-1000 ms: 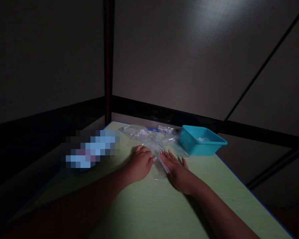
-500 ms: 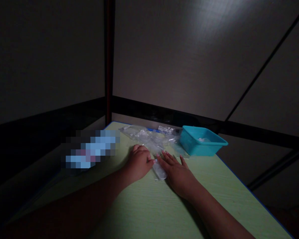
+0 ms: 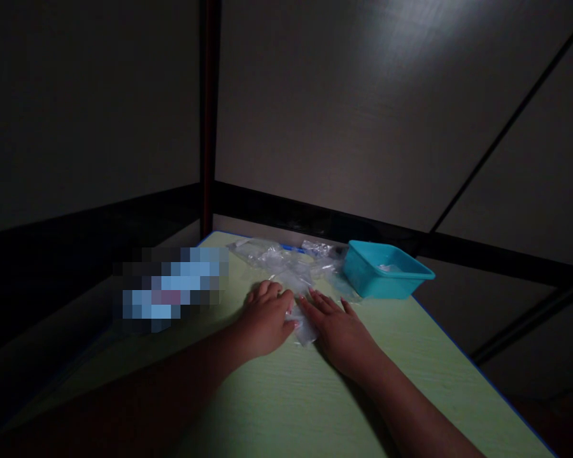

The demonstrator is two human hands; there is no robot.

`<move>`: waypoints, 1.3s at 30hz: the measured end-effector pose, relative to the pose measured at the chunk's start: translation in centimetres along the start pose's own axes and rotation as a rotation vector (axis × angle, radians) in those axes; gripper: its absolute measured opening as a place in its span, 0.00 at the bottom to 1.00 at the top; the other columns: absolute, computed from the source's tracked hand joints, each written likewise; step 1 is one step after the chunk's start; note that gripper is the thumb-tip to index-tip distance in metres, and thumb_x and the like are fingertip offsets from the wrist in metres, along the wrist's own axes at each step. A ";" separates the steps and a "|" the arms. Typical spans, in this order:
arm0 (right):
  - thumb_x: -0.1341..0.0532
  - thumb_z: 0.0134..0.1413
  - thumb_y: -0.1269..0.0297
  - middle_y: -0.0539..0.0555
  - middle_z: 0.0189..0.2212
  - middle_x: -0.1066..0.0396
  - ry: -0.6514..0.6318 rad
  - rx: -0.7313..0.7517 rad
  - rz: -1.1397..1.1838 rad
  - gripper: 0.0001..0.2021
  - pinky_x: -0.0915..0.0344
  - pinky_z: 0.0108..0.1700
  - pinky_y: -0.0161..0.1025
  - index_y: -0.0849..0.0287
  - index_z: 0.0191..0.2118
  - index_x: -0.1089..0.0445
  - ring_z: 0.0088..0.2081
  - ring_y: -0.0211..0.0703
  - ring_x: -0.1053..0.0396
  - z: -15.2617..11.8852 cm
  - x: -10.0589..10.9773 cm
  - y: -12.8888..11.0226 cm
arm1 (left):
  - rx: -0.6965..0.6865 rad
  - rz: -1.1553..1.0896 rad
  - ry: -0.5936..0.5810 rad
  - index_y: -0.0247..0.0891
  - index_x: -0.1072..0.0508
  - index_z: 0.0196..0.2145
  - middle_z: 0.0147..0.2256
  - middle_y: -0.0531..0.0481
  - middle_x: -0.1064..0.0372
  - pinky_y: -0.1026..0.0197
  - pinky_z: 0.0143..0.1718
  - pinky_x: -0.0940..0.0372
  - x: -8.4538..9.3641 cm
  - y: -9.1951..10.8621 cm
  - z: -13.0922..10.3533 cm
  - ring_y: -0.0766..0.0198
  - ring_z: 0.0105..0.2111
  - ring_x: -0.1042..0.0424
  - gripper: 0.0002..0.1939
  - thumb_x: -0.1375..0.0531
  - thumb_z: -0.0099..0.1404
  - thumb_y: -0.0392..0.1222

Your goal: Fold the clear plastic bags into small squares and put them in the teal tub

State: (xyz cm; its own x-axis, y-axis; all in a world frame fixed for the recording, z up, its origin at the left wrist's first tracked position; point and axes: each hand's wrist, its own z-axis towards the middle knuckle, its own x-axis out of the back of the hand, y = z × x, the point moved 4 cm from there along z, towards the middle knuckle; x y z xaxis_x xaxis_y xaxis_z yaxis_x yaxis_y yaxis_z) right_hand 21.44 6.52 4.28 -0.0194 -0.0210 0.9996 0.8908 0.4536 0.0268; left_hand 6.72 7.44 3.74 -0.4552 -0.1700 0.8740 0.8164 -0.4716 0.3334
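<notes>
On a pale green tabletop (image 3: 262, 407) with a blue rim, in a dim, panelled corner, a small clear plastic packet (image 3: 306, 332) lay directly between a person's two bare hands, near the middle of the surface. Its long axis ran from the person's side away toward the far edge, leaning slightly left; its far end was hard to separate from the film beyond. The right hand (image 3: 340, 334) was palm down, fingers loosely spread and extended, its index side overlapping the packet's right edge, so it seemed the nearer hand. The left hand (image 3: 268, 320) was half curled at the packet's left side, thumb apart from the index finger and its tip at the packet's edge; whether it pinched any film could not be told. Just past the fingertips, crumpled clear bags (image 3: 267, 254) spread along the far edge, crowding that side, while the near side of the packet faced bare tabletop. A turquoise basin (image 3: 384, 284) stood by the far right corner, beside the bags, with something pale inside. At the left edge was a light blue object (image 3: 186, 280), too pixelated to identify.
</notes>
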 end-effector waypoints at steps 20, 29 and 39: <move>0.52 0.57 0.64 0.52 0.64 0.67 -0.064 0.180 0.197 0.30 0.63 0.61 0.53 0.50 0.64 0.62 0.64 0.44 0.67 -0.8 0.2 0.1 | 0.056 0.045 0.060 0.40 0.35 0.33 0.39 0.45 0.37 0.53 0.46 0.45 0.5 -0.4 0.5 0.55 0.45 0.42 0.05 0.49 0.61 0.39; 0.55 0.60 0.52 0.51 0.64 0.72 -0.097 0.219 0.180 0.30 0.67 0.60 0.57 0.51 0.64 0.66 0.64 0.45 0.73 -0.8 -0.7 -0.5 | 0.125 0.109 0.027 0.39 0.35 0.33 0.43 0.43 0.39 0.52 0.44 0.45 0.3 -0.7 0.2 0.52 0.47 0.45 0.06 0.47 0.59 0.43; 0.57 0.58 0.45 0.53 0.64 0.73 -0.130 0.215 0.207 0.34 0.74 0.61 0.57 0.56 0.64 0.69 0.64 0.47 0.75 -0.8 -0.8 -1.1 | 0.031 0.120 0.053 0.40 0.35 0.37 0.44 0.45 0.40 0.51 0.47 0.47 0.7 0.4 -0.2 0.52 0.48 0.45 0.09 0.46 0.59 0.44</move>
State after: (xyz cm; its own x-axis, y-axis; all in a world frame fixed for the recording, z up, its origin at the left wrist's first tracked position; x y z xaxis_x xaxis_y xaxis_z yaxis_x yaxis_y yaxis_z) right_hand 20.88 5.30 3.48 0.0817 0.1988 0.9766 0.7659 0.6145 -0.1892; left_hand 6.65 6.96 4.44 -0.3708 -0.2693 0.8888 0.8765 -0.4179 0.2391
